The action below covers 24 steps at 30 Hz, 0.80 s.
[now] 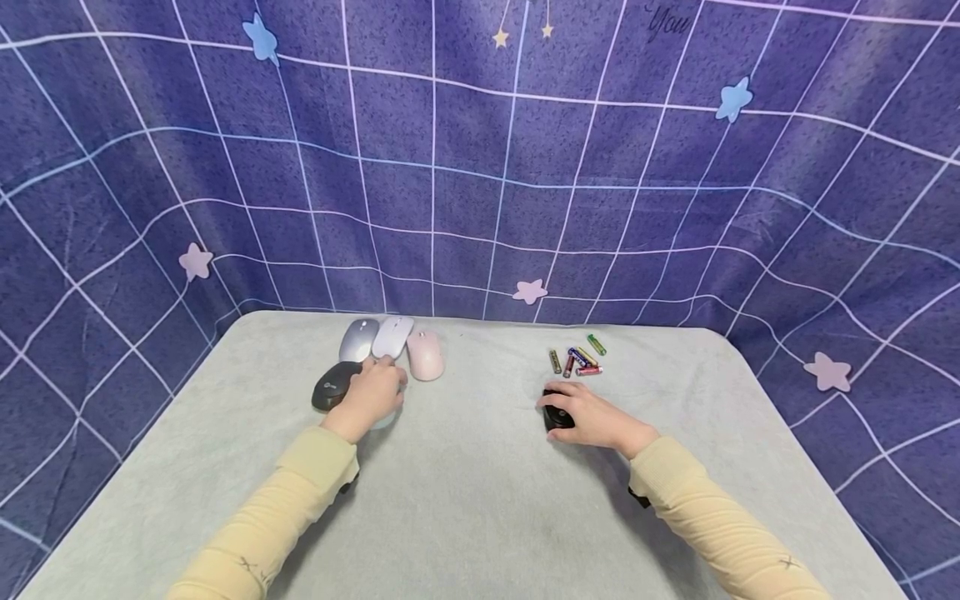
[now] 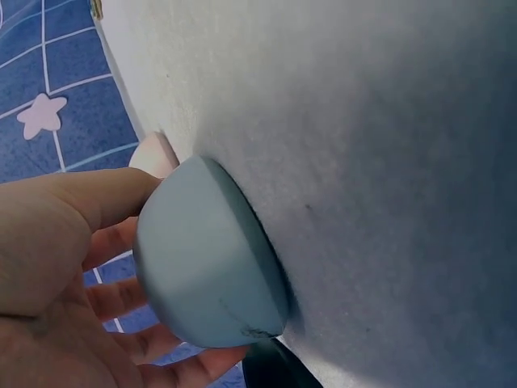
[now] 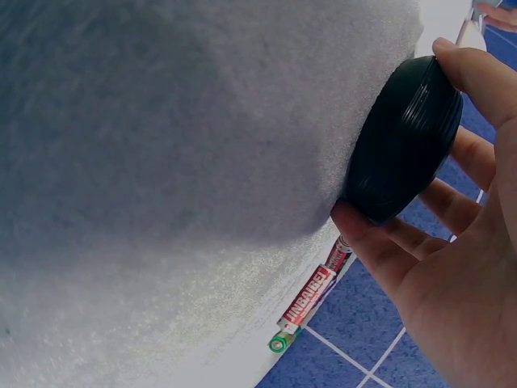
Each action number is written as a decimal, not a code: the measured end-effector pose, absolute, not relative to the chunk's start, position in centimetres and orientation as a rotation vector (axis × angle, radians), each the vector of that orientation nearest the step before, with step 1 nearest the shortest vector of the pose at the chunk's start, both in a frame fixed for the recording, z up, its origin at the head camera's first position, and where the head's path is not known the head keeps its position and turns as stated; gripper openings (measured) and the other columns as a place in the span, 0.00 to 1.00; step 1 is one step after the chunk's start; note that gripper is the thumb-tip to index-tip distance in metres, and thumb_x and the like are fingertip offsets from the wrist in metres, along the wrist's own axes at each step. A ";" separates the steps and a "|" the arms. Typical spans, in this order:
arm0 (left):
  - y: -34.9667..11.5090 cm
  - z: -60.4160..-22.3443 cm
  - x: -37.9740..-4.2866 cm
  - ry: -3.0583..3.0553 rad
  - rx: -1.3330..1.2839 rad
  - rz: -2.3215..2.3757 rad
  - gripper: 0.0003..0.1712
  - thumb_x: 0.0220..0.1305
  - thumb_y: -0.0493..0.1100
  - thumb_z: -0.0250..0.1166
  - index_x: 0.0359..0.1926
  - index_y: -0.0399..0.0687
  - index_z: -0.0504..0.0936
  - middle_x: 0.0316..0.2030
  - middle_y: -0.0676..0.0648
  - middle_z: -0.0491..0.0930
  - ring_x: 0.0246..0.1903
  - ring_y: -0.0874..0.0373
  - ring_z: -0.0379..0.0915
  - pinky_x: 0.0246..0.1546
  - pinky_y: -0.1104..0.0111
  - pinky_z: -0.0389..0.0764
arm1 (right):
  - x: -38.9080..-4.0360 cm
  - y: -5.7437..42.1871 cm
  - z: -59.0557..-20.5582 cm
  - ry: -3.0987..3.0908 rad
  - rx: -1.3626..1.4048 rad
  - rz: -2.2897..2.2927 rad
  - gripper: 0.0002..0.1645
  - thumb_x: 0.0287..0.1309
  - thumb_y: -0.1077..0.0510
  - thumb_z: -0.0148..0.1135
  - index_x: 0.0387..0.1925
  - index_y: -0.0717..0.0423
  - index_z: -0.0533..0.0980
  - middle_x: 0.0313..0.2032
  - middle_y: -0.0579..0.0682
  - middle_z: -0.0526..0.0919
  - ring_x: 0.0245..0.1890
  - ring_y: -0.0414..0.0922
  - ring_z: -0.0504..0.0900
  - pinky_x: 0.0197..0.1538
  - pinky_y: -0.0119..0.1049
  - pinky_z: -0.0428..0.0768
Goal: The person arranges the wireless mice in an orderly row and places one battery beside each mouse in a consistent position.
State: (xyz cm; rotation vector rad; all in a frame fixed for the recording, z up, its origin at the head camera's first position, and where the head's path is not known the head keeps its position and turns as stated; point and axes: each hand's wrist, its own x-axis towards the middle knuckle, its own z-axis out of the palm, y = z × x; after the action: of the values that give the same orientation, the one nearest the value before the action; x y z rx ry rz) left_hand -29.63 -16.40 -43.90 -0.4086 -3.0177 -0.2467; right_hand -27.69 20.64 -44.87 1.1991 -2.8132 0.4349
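My left hand (image 1: pixel 372 398) grips a light blue computer mouse (image 2: pixel 210 259), thumb on one side and fingers curled round the other. In the head view that hand covers most of it. A larger black mouse (image 1: pixel 331 388) lies just left of this hand. On the right, my right hand (image 1: pixel 592 418) holds a smaller black mouse (image 3: pixel 404 141) between thumb and fingers, low over the tabletop. Just beyond it several small batteries (image 1: pixel 588 371) lie in a loose group, one green battery (image 1: pixel 596 344) a little apart.
Behind my left hand a grey mouse (image 1: pixel 359 339), a white mouse (image 1: pixel 392 336) and a pink mouse (image 1: pixel 426 357) stand side by side. A pale cloth covers the table (image 1: pixel 480 483). A purple curtain (image 1: pixel 465 208) with a grid and stars hangs along its back and sides.
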 end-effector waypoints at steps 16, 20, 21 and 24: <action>-14.8 -42.5 -29.6 -2.981 -0.400 -0.234 0.15 0.50 0.40 0.65 0.41 0.45 0.85 0.41 0.40 0.76 0.41 0.42 0.67 0.35 0.50 0.78 | -27.8 20.6 -44.7 -2.817 1.208 0.430 0.29 0.48 0.52 0.70 0.53 0.57 0.75 0.60 0.65 0.70 0.59 0.63 0.68 0.62 0.55 0.68; -14.0 -41.7 -29.6 -3.002 -0.394 -0.261 0.15 0.50 0.40 0.65 0.41 0.45 0.84 0.42 0.39 0.75 0.41 0.42 0.66 0.34 0.53 0.77 | -27.7 20.6 -44.6 -2.822 1.209 0.433 0.29 0.48 0.52 0.70 0.53 0.57 0.75 0.60 0.65 0.70 0.59 0.63 0.68 0.62 0.56 0.68; -13.7 -41.6 -29.6 -3.004 -0.394 -0.267 0.15 0.50 0.40 0.65 0.41 0.45 0.84 0.43 0.39 0.75 0.41 0.42 0.66 0.33 0.53 0.76 | -27.7 20.6 -44.6 -2.825 1.209 0.431 0.29 0.48 0.52 0.70 0.53 0.57 0.75 0.60 0.65 0.70 0.59 0.63 0.68 0.62 0.56 0.68; -13.0 -41.2 -29.5 -2.998 -0.399 -0.279 0.15 0.50 0.40 0.65 0.41 0.45 0.84 0.44 0.39 0.75 0.42 0.42 0.65 0.33 0.53 0.77 | -27.7 20.5 -44.6 -2.828 1.209 0.432 0.29 0.48 0.52 0.70 0.53 0.57 0.75 0.60 0.65 0.70 0.59 0.63 0.68 0.62 0.56 0.68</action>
State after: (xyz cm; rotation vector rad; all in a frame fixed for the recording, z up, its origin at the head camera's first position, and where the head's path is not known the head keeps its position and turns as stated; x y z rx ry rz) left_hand -29.54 -13.01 -41.24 -0.3987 -2.9979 -0.2794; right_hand -27.71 20.55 -44.56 1.2088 -2.8282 0.4321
